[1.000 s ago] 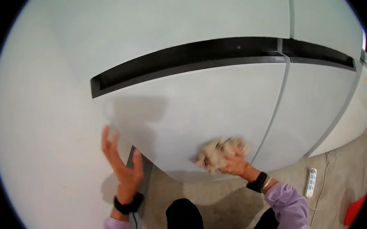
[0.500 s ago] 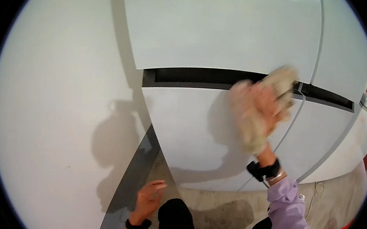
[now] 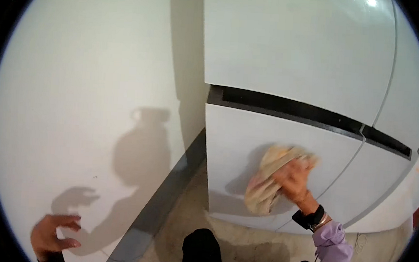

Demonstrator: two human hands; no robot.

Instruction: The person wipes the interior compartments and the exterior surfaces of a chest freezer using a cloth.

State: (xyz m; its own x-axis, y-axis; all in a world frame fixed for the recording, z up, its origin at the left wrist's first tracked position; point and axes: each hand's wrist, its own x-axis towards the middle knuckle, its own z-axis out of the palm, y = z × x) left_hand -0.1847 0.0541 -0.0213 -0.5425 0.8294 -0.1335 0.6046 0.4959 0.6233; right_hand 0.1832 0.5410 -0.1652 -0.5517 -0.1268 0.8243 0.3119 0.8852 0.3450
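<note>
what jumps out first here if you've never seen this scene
The right hand presses a crumpled beige cloth flat against the lower white cabinet door, just under a black handle strip. At lower left, the left hand is spread beside the white wall, which carries the person's shadow.

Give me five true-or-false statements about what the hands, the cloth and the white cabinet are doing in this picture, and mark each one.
1. The right hand presses a beige cloth against the front of the white cabinet. True.
2. The left hand also grips the cloth. False: it is empty, fingers spread, near the white wall, far from the cloth.
3. A black band runs across the cabinet above the cloth. True.
4. The cloth lies on the floor. False: it is held up on the lower cabinet panel.
5. The right wrist is bare. False: it wears a dark wristband above a lilac sleeve.
</note>
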